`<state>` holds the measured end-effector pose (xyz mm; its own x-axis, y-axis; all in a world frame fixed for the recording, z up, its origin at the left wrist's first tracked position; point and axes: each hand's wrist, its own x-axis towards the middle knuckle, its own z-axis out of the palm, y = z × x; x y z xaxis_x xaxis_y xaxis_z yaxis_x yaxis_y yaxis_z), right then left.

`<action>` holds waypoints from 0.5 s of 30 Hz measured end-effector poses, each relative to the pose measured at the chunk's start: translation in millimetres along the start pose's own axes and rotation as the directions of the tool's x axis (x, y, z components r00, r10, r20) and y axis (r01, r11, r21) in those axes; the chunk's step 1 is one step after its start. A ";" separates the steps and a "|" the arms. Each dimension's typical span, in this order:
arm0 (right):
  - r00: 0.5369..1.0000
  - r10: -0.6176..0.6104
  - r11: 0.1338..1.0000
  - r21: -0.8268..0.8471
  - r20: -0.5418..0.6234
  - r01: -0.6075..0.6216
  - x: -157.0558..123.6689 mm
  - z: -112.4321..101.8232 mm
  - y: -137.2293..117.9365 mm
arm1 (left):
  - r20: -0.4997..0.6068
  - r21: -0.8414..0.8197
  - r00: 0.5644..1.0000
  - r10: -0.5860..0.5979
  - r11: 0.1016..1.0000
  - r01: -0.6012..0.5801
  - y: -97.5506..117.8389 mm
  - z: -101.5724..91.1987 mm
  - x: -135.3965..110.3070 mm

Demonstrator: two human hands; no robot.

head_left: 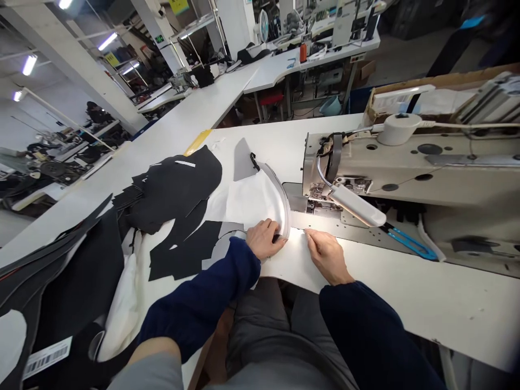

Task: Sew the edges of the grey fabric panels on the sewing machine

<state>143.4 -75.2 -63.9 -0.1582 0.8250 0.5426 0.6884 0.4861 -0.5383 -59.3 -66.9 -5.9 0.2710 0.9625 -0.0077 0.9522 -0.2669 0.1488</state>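
A white fabric piece (254, 200) with a curved grey edge strip (280, 192) lies on the white table (406, 292) just left of the sewing machine (406, 168). My left hand (265, 238) rests on the piece's near end, fingers curled and pressing the grey strip down. My right hand (327, 254) lies beside it on the table, its fingers stretched toward the strip's end near the needle plate (300, 203). Both arms wear dark blue sleeves.
Black cut fabric pieces (174, 189) are piled to the left, with more black and white cloth (81, 281) hanging off the near-left edge. Blue-handled scissors (410, 244) lie on the machine bed. A cardboard box (430, 86) stands behind the machine. Other sewing stations fill the background.
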 end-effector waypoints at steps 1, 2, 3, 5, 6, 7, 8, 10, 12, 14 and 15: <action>1.000 0.000 1.000 0.003 -0.002 0.000 0.1 0.4 0.5 | -0.013 0.005 1.000 0.004 1.000 -0.004 -2.2 3.2 -1.6; 1.000 0.004 1.000 0.005 0.000 -0.004 0.2 0.8 0.9 | -0.025 0.006 1.000 0.007 1.000 -0.007 -4.6 6.1 -2.9; 1.000 0.010 1.000 0.008 0.004 -0.010 0.1 1.1 1.2 | -0.033 0.004 0.999 0.010 1.000 -0.010 -6.9 8.6 -3.8; 1.000 0.020 1.000 0.012 0.016 -0.020 -0.3 1.6 1.8 | -0.040 -0.001 0.999 0.015 1.000 -0.015 -10.6 12.7 -4.8; 0.999 0.024 1.000 0.015 0.021 -0.024 -0.6 1.8 2.1 | -0.038 -0.002 0.999 0.018 1.000 -0.018 -12.1 14.1 -5.2; 0.999 0.024 0.999 0.020 0.025 -0.025 -0.9 1.8 2.3 | -0.031 -0.002 0.999 0.022 1.000 -0.022 -13.8 15.0 -5.9; 0.999 0.022 0.999 0.028 0.027 -0.023 -1.2 1.9 2.6 | -0.022 -0.003 0.999 0.027 1.000 -0.027 -15.9 15.4 -7.0; 0.999 0.021 0.999 0.042 0.032 -0.022 -1.6 1.9 3.1 | 0.000 -0.004 0.999 0.043 0.999 -0.043 -23.2 14.5 -11.6; 0.999 0.023 0.998 0.054 0.042 -0.025 -2.0 1.5 3.0 | 0.028 -0.003 0.997 0.075 0.997 -0.074 -35.9 11.0 -20.0; 0.998 0.024 0.997 0.071 0.051 -0.028 -2.8 0.2 2.1 | 0.077 -0.005 0.990 0.122 0.993 -0.122 -53.7 5.3 -32.3; 0.998 0.025 0.996 0.087 0.051 -0.029 -3.5 -0.9 1.5 | 0.106 -0.007 0.984 0.141 0.990 -0.141 -63.9 1.9 -39.4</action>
<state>145.6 -77.6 -66.1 -0.1768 0.8502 0.4959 0.6287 0.4852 -0.6077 -130.5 -87.9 -16.9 0.4160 0.9048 -0.0914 0.9034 -0.3996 0.1557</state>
